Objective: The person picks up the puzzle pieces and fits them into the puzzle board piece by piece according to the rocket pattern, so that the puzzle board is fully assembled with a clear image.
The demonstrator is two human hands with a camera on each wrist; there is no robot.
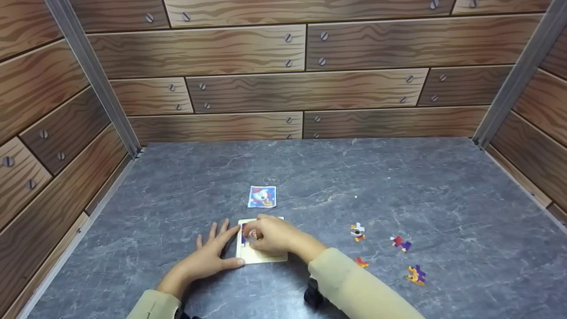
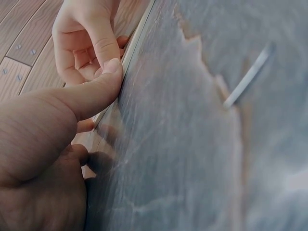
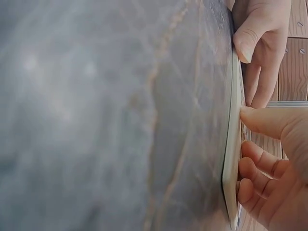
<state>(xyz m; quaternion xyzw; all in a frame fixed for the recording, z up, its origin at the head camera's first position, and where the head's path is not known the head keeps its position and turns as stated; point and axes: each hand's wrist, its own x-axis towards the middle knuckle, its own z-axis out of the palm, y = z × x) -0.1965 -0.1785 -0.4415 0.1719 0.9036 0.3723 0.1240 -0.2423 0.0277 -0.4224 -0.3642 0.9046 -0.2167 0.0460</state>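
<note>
A cream puzzle board (image 1: 261,256) lies flat on the table, with purple puzzle pieces (image 1: 243,239) in its upper left part. My left hand (image 1: 211,255) rests at the board's left side, fingers spread, with the thumb at the lower left corner and the index finger near the upper left one. Over the board, my right hand (image 1: 275,235) has its fingers bent and pinches a small white and red puzzle piece (image 1: 253,234) close to the board's surface. In the right wrist view, the right thumb and fingertips (image 3: 246,166) meet the top of the board; the piece is hidden there.
Behind the board lies a blue picture card (image 1: 262,196) with a cartoon figure. Several loose puzzle pieces lie to the right: a white and orange one (image 1: 358,231), a red and purple one (image 1: 401,243), a red one (image 1: 362,262) and an orange and purple one (image 1: 416,275). Wood-patterned walls (image 1: 305,88) enclose the table.
</note>
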